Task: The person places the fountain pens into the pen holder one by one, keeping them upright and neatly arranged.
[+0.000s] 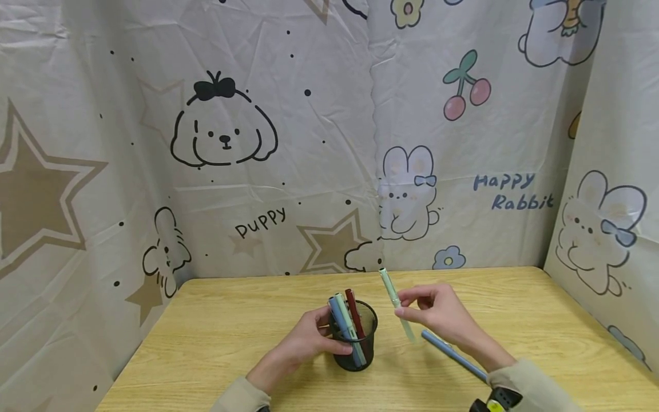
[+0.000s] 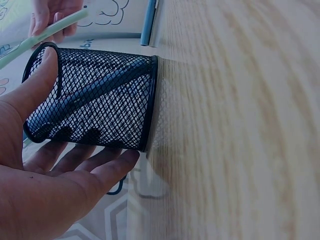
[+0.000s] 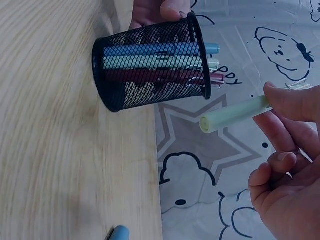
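A black mesh pen holder [image 1: 366, 355] stands on the table with a blue pen [image 1: 338, 316], a light green pen [image 1: 346, 316] and a dark red pen [image 1: 354, 312] leaning inside. My left hand [image 1: 309, 340] grips the holder from its left side, thumb at the rim and fingers round the mesh [image 2: 100, 100]. To the right of the holder, my right hand [image 1: 437, 312] pinches a second light green pen [image 1: 389, 288] between thumb and fingers. That pen is tilted in the air, its lower end toward the table and close to the holder's rim [image 3: 199, 55].
Another blue pen [image 1: 455, 356] lies on the wooden table [image 1: 247, 309] below my right hand. A patterned cloth [image 1: 329, 143] hangs behind the table's far edge and along both sides. My right wrist wears a black band [image 1: 504, 397].
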### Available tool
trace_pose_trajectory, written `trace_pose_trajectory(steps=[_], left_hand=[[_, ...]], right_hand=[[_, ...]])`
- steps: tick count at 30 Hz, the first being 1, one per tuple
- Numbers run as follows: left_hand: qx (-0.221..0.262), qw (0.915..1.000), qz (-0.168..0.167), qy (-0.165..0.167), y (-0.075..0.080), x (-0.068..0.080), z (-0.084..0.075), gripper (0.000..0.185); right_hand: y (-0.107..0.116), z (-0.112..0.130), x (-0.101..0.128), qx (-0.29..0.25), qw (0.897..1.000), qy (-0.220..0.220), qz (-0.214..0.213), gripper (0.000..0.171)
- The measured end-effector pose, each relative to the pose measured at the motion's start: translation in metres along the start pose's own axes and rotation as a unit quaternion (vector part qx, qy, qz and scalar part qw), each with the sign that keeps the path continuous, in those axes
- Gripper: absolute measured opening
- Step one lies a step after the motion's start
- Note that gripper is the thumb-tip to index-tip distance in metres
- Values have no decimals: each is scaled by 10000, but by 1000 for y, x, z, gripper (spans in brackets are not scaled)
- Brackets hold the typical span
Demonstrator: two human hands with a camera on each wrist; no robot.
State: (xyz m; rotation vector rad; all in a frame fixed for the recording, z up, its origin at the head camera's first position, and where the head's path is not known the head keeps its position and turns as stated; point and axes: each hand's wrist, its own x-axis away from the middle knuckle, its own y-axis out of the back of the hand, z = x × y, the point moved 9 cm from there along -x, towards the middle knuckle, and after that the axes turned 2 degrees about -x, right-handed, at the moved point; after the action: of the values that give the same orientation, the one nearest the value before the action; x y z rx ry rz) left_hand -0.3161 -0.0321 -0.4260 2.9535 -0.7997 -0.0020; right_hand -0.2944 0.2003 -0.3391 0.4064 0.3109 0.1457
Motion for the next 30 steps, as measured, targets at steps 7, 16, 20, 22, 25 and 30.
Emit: trace_pose_trajectory(steps=[7,16,20,22,25,30], left_hand=[[-38,10000,-17,-15,0,0,0,82],[-70,9999,4,-92,0,-1,0,78],[-69,9999,3,-92,0,-1,1,77],[-69,9999,0,-91,0,-1,0,77],[-64,10000,1,-54,0,-1,0,77],[-81,10000,-9,-16,0,-1,0,79]], right_hand=[[-7,8,-5,-9,9999,137,41,25],[-17,18,-13,-111,9995,256,112,23],[-24,22,-17,-145,9994,287,117,22],[-27,25,-18,-149,9992,340,132,22],[-31,31,-20,-139,9987,464,144,23],[-39,40,-23,-200,9970,740,143,22]])
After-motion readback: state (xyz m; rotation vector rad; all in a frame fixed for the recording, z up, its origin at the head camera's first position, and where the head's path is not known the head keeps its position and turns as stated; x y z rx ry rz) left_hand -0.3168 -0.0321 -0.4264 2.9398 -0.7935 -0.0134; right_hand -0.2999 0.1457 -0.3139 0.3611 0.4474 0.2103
